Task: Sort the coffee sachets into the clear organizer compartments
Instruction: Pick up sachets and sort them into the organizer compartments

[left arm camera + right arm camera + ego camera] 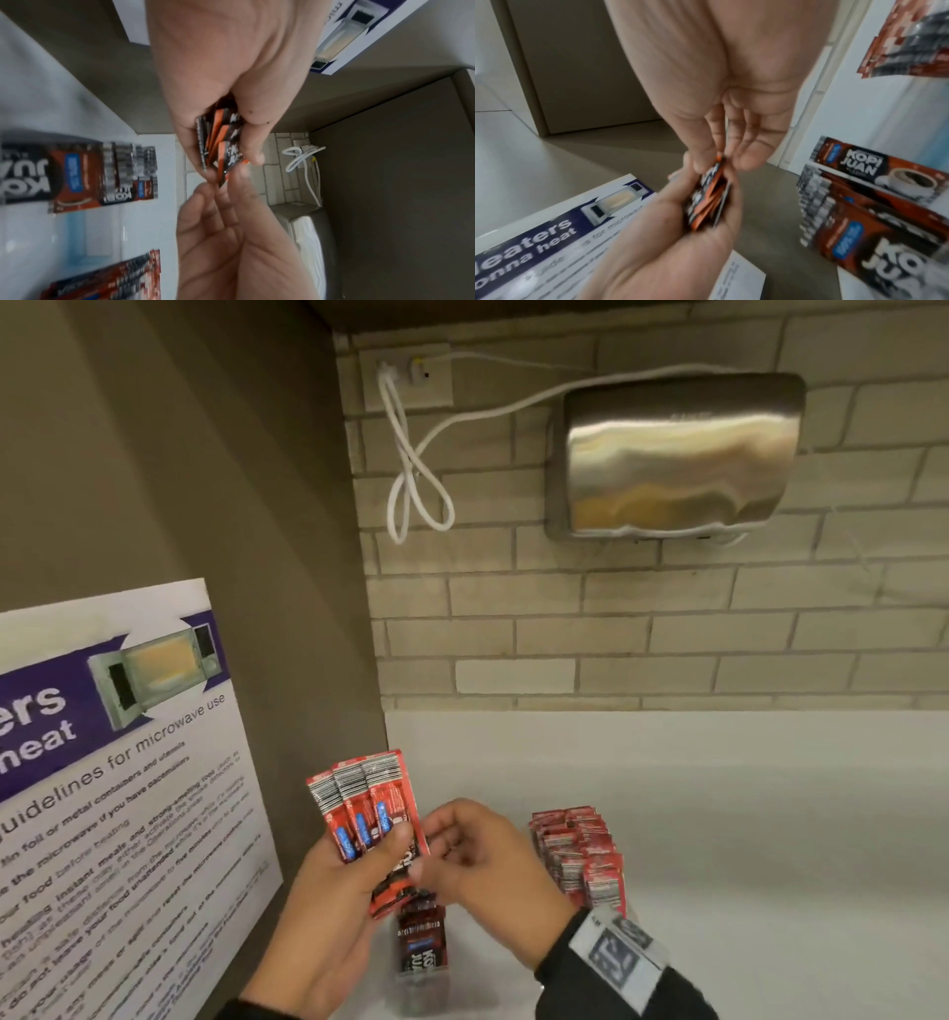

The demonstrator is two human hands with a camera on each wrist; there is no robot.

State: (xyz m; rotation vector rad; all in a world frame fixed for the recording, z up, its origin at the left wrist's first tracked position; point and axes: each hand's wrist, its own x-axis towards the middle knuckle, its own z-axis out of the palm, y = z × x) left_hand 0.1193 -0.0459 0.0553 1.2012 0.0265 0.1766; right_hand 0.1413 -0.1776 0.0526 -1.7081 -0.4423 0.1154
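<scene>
1. The left hand is holding a fan of red coffee packets up over the white bench.
2. Its grip is clamped on the packets: the thumb is pressing on the front and the fingers are curling round the back.
3. In the left wrist view the packets are sitting edge-on between the thumb and the fingers.
4. The right hand is reaching in from the right, just beside the fan.
5. Its fingertips are touching the edge of the packets, and its grip is looking loosely curled. I cannot tell if it is pinching a packet or only touching one.
6. A clear box is standing on the bench right under the hands, with dark red packets standing upright inside it.
7. A big bunch of red packets is standing in rows on the bench to the right of the hands, well apart from the fan.
8. A microwave poster is hanging on the brown side wall to the left.
9. A shiny metal box is sitting on the brick wall, and a white cord is looping down from a wall socket.
10. A dark sleeve with a white tag is covering the right wrist.
</scene>
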